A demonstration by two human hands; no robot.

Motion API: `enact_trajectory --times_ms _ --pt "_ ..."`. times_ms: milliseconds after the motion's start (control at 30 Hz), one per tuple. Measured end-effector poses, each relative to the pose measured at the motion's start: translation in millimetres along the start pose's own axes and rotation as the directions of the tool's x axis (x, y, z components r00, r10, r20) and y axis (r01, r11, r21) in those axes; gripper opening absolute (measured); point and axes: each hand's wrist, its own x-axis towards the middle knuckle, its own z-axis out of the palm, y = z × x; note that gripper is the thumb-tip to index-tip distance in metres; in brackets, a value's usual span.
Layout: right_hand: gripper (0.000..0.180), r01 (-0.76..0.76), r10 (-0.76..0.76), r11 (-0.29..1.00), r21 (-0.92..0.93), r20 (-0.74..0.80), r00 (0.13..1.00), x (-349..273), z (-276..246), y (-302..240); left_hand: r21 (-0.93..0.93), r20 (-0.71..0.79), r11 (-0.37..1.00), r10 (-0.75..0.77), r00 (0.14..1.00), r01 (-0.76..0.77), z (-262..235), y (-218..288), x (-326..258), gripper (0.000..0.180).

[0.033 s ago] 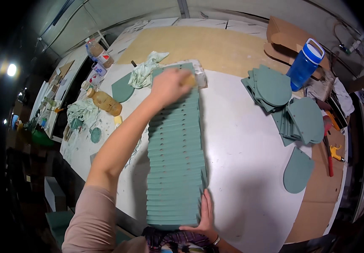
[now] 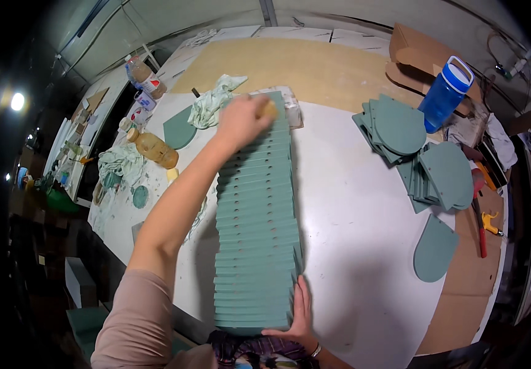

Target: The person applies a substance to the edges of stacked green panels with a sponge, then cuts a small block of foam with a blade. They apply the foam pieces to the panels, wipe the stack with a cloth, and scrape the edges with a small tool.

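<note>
The fingers (image 2: 258, 103) of the left hand (image 2: 238, 125) are gripping a yellow sponge-like piece (image 2: 270, 111) at the far end of a long row of green panels (image 2: 256, 234); how firmly its underside is pressing on them, I cannot tell. The right hand (image 2: 300, 315) is resting unclenched at the near right corner, its thumb lying along the near end and its other fingers lining the side, grasping nothing. The row is lying lengthwise on the white table (image 2: 351, 203), its panels overlapping like shingles. A white block (image 2: 293, 111) is sitting beside the far end, and a crumpled cloth (image 2: 207, 111) is lying close to the left hand. That overlap is looking easy to disturb: too hard a push could be shoving panels out of line, especially with too little support at the near corner. The forearm (image 2: 179, 200), passing over the left edge, could be scuffing surfaces by dipping too low
</note>
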Motion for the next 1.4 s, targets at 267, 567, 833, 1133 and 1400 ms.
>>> enact_trajectory --times_ms 267,567,833,1133,1400 --pt "0.135 0.033 -0.033 0.999 -0.035 0.008 0.999 -1.2 2.6 0.3 0.071 0.009 0.995 -0.066 0.998 0.065 1.6 -19.0 7.4 0.039" --pt "0.134 0.035 -0.036 0.998 -0.055 -0.007 0.999 -0.6 3.9 2.5 0.138 -0.047 0.983 -0.112 0.993 0.118 8.0 -35.4 22.4 0.04" --pt "0.131 0.066 -0.072 0.993 -0.1 -0.058 0.996 -0.3 3.6 5.5 0.077 -0.017 0.98 -0.182 0.983 0.183 19.7 -25.9 37.9 0.042" --pt "0.129 0.06 -0.066 0.995 -0.084 -0.076 0.995 1.5 5.1 2.5 0.118 -0.017 0.906 -0.408 0.913 0.407 27.6 -27.0 64.2 0.044" --pt "0.129 0.037 -0.037 0.999 -0.003 -0.079 0.996 0.7 5.9 -2.6 0.202 -0.084 0.899 -0.379 0.922 0.388 32.0 -27.4 67.8 0.037"
